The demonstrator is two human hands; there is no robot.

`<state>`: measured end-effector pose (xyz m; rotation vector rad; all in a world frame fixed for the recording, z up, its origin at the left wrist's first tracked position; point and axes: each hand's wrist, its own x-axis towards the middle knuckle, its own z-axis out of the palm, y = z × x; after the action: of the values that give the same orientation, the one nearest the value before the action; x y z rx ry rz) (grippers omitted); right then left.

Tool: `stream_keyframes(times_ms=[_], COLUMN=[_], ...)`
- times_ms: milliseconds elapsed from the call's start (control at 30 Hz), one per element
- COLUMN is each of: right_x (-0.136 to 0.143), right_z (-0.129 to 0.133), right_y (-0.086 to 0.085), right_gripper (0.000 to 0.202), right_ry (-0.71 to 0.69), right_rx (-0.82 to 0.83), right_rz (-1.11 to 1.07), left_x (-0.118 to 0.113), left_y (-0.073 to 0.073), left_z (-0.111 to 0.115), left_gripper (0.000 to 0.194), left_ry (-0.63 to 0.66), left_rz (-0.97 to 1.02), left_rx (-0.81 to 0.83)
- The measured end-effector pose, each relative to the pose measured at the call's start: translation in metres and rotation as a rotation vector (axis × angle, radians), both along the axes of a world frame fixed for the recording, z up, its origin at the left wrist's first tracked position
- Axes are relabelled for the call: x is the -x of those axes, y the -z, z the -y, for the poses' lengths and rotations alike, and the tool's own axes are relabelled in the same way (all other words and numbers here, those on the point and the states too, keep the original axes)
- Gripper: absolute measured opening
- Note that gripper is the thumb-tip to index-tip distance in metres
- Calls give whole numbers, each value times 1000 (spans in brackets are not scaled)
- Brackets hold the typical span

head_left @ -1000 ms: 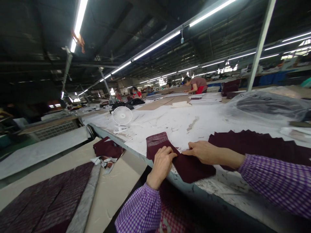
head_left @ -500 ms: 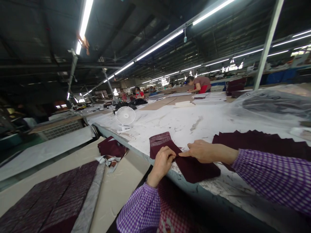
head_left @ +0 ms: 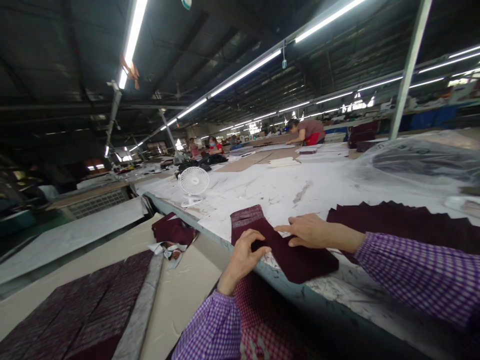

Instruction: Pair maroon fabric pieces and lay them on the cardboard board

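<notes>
A stack of maroon fabric pieces (head_left: 307, 262) lies at the near edge of the white-covered table (head_left: 258, 185), its far left end showing greyish woven strips. My left hand (head_left: 245, 254) is at the stack's near left edge, thumb and fingers apart in a loose curve with nothing visible between them. On the right side of the stack rests my right hand (head_left: 309, 231), its index finger stretched out over the cloth and thumb spread below. Farther right, more maroon pieces (head_left: 397, 225) are fanned out with a zigzag edge.
A small white fan (head_left: 194, 181) stands at the table's left edge. Stacked maroon cloth (head_left: 86, 305) and a maroon bundle with pale strips (head_left: 173, 229) lie on the lower surface at left. Clear plastic (head_left: 423, 160) covers the right side. A co-worker (head_left: 309, 132) bends over the table farther back.
The fingertips of my two hands have moved apart. My left thumb and fingers have opened from a pinch, and my right thumb has spread away from its index finger.
</notes>
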<state>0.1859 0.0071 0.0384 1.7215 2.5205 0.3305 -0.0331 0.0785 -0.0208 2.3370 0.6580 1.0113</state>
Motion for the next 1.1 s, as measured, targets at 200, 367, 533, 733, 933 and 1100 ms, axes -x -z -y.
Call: stream_keyframes(times_ms=[200, 367, 533, 733, 933, 1100], right_x=[-21, -38, -55, -48, -28, -5], right_z=[-14, 1, 18, 17, 21, 35], right_y=[3, -34, -67, -64, -68, -79], right_gripper=[25, 19, 22, 27, 29, 32], right_ry=[97, 86, 79, 28, 61, -1], right_rx=[146, 231, 233, 304, 293, 365], right_rz=[-282, -418, -494, -651, -723, -745], left_x=[7, 6, -5, -31, -38, -26], left_y=[-3, -10, -20, -35, -43, -53], left_z=[-1, -3, 9, 41, 69, 80], left_gripper=[28, 19, 14, 24, 37, 32], left_ry=[69, 41, -63, -57, -148, -54], left_rz=[-37, -86, -190, 106, 425, 657], left_rx=[53, 60, -63, 196, 322, 550])
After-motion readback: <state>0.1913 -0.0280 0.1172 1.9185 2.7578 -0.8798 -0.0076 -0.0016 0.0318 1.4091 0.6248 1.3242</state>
